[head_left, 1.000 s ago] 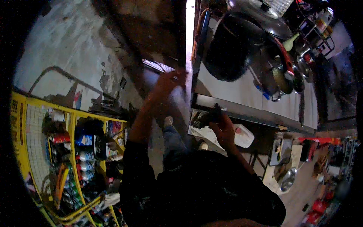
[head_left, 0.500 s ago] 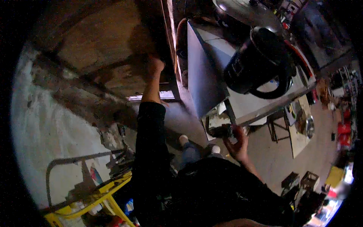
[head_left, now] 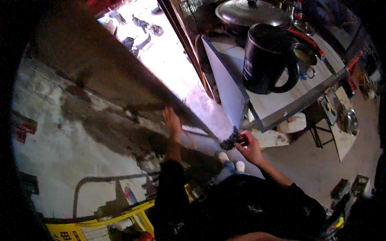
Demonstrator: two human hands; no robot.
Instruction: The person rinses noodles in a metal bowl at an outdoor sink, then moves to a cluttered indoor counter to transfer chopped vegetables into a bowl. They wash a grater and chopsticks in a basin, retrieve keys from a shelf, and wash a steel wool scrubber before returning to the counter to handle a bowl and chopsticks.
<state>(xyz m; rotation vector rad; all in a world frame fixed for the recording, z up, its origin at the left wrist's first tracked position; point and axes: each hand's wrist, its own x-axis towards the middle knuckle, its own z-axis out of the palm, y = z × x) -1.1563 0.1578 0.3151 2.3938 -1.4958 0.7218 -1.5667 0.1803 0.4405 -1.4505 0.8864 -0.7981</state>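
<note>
My left hand (head_left: pixel 173 122) lies against the inner face of the wooden door (head_left: pixel 108 64), its fingers stretched out. The door stands partly open, with a bright gap beside it. In my right hand (head_left: pixel 250 148), between thumb and fingers, is a dark, frizzy clump (head_left: pixel 230 141) that looks like a steel wool scrubber. I hold it in front of my body, near the lower tip of a pale upright panel (head_left: pixel 225 76). To the right of that panel, a large black mug-shaped container (head_left: pixel 263 60) with a handle stands on a tiled counter (head_left: pixel 277 104).
A lidded metal wok (head_left: pixel 251 14) sits at the counter's far end, beside a small pan (head_left: pixel 305 54). Motorbikes (head_left: pixel 140 34) show outside through the doorway. A yellow frame (head_left: pixel 108 215) is at lower left. On the right floor are a board (head_left: pixel 345 140) and a metal bowl (head_left: pixel 352 121).
The door has swung open, widening the gap to bright daylight. My left hand has moved lower and nearer with it. My right hand still holds the clump, now more plainly in view.
</note>
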